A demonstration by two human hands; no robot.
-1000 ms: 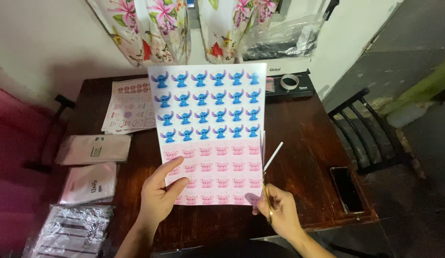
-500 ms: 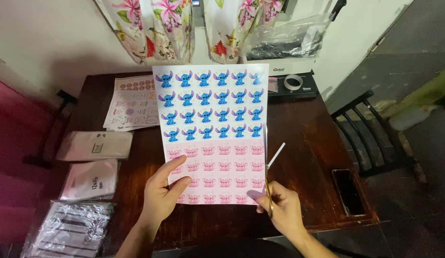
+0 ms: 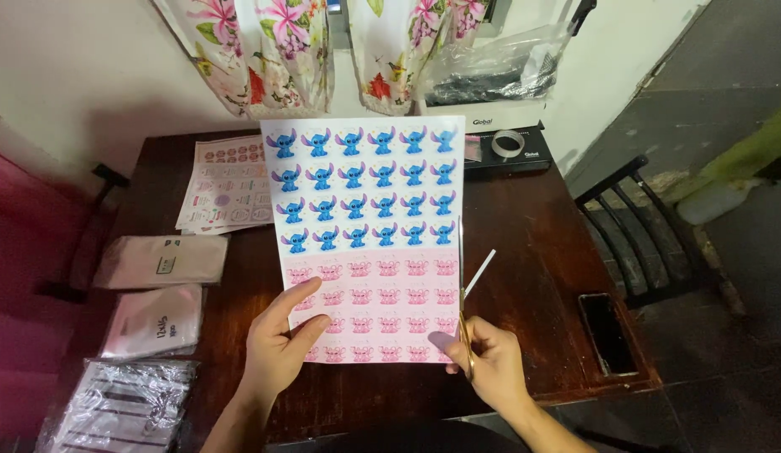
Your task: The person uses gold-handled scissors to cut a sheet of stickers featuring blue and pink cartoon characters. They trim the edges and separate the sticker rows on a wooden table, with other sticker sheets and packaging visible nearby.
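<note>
Grip of the left hand (image 3: 277,352): thumb on top and fingers beneath, pinching the lower left edge of the sticker sheet (image 3: 369,235), which is held above the dark wooden counter (image 3: 541,252). Right hand (image 3: 491,369) is closed around gold-handled scissors (image 3: 466,310), blades parted at the sheet's right edge. Fingers under the paper are hidden. Plastic-wrapped packets (image 3: 122,411) lie cut off at lower left; their contents are unclear.

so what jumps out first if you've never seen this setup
A large sticker sheet printed with rows of blue cartoon creatures above pink ones fills the centre, held up over the dark wooden table. The left hand pinches its lower left edge, while the right hand works gold-handled scissors up its right edge.
</note>
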